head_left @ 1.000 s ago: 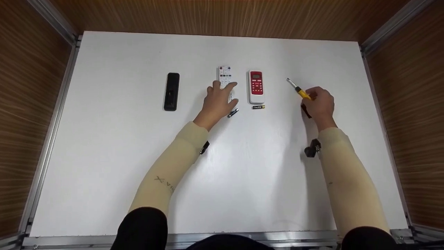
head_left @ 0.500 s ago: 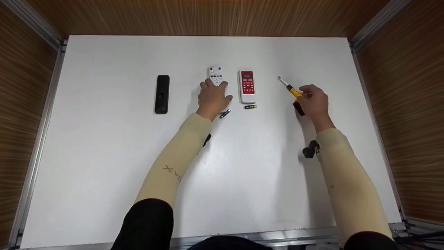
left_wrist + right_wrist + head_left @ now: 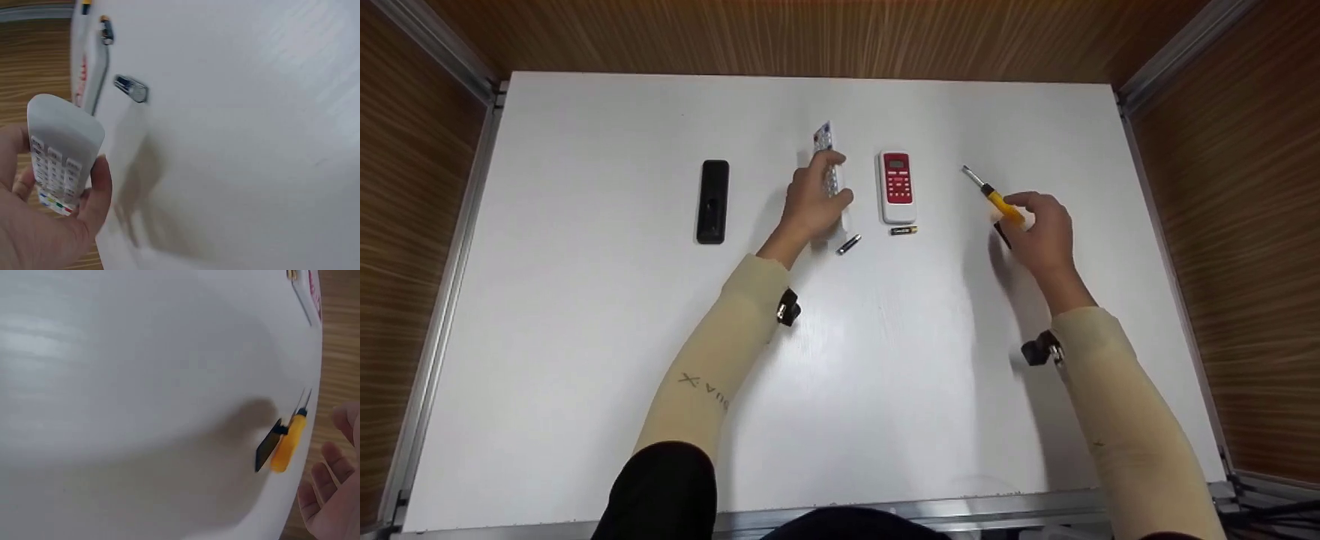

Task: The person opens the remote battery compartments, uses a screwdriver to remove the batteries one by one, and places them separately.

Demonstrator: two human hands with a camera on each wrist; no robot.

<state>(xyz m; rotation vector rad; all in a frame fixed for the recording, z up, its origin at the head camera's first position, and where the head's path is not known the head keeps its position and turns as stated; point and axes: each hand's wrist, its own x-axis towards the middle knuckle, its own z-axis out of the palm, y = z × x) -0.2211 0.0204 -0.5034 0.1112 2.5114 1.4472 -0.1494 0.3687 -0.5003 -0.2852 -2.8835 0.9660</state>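
My left grip (image 3: 811, 201) is pinching the white remote (image 3: 65, 130), thumb on one side, fingers on the other, and up it's coming! Half a second ago that remote was lying flat under my palm; now it's tilting clear of the surface (image 3: 885, 390), its shadow falling below. I'm judging the pick-up as made, with this remote becoming the piece in work. My right grip (image 3: 1044, 232) is holding nothing, its fingers bending loosely near the screwdriver (image 3: 288, 445), which is lying beside a small black piece (image 3: 268, 446).

Further out, one battery (image 3: 849, 244) is resting at an angle just below my left grip, another (image 3: 904, 230) is sitting just beside the foot of the red remote (image 3: 898, 180), and a black slab (image 3: 712, 202) is lying off to the left.

Now the writing: keys are showing in rows, but their labels are blurring. Battery print is proving too small. My left sleeve (image 3: 701, 397) is wearing a handwritten X, the letters beside it defeating me.
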